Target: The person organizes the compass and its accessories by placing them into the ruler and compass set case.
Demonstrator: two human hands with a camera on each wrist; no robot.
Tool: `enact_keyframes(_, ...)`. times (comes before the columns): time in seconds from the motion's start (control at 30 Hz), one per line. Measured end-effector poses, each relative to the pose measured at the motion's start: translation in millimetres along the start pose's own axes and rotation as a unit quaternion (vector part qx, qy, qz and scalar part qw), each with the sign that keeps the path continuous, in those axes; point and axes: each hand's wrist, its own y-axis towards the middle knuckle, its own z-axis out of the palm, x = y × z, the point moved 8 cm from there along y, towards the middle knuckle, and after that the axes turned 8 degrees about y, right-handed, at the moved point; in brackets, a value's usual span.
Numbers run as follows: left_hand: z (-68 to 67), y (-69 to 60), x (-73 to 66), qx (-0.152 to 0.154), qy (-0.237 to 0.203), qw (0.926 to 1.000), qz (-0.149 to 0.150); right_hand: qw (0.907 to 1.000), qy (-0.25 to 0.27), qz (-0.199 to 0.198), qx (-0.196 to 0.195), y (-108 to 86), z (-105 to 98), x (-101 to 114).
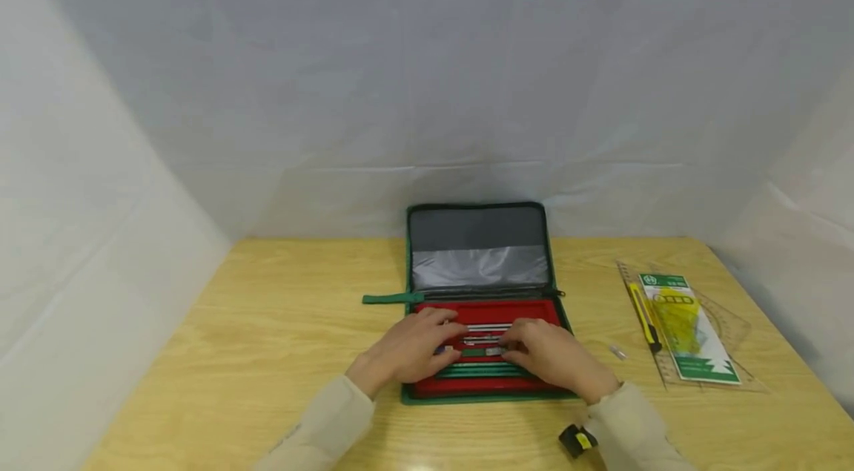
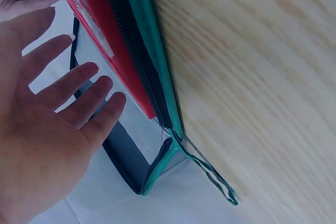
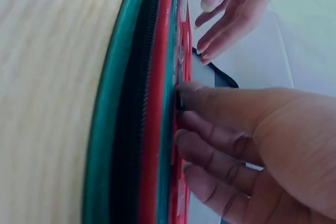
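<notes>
A green zip case (image 1: 490, 400) lies unzipped on the table, its grey-lined lid standing up at the back. Its red tray (image 1: 480, 310) holds slim silver drawing instruments (image 1: 489, 327), a small green-and-grey item (image 1: 474, 353) and green strips (image 1: 477, 369). My left hand (image 1: 422, 343) hovers over the tray's left part, fingers spread and holding nothing in the left wrist view. Toward the tray's right part, my right hand (image 1: 550, 354) pinches a small dark piece (image 3: 181, 100) between thumb and forefinger, down in the tray. The piece's kind is mostly hidden by the fingers.
On the right lie clear set squares (image 1: 730, 323), a yellow utility knife (image 1: 643, 315) and a green-and-white packet with a yellow template (image 1: 694, 337). A small clear piece (image 1: 618, 352) lies nearer. A black-and-yellow tape measure (image 1: 577, 440) sits by the right sleeve.
</notes>
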Motion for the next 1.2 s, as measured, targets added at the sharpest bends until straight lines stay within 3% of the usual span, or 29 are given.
enact_keyframes(0.13, 1.1, 2.4, -6.9, -0.006, 0.016, 0.9997, 0.017, 0.9998, -0.001, -0.010, -0.018, -5.8, -2, -4)
enact_keyframes(0.27, 2.3, 4.0, -16.9, -0.002, 0.028, 0.9991, 0.032, 0.9986, 0.014, -0.048, -0.012, -10.7, -2, 0)
enact_keyframes(0.43, 8.0, 6.1, -28.1, 0.034, 0.040, 0.9980, 0.036, 0.9962, 0.013, -0.086, -0.007, -16.7, 1, 7)
enact_keyframes(0.57, 14.0, 7.0, -31.2, 0.072, 0.048, 0.9961, 0.018, 0.9950, -0.016, -0.096, -0.021, -20.4, 0, 10)
enact_keyframes(0.7, 17.0, 7.5, -34.6, 0.091, 0.046, 0.9948, 0.008, 0.9946, -0.025, -0.097, -0.026, -24.1, 0, 10)
enact_keyframes(0.97, 14.0, 12.2, -38.2, 0.061, 0.030, 0.9975, 0.020, 0.9955, 0.001, -0.083, -0.046, -26.9, -3, 5)
enact_keyframes(1.2, 11.1, 12.3, -38.6, 0.046, 0.034, 0.9981, 0.025, 0.9977, 0.009, -0.059, -0.031, -26.7, -1, 0)
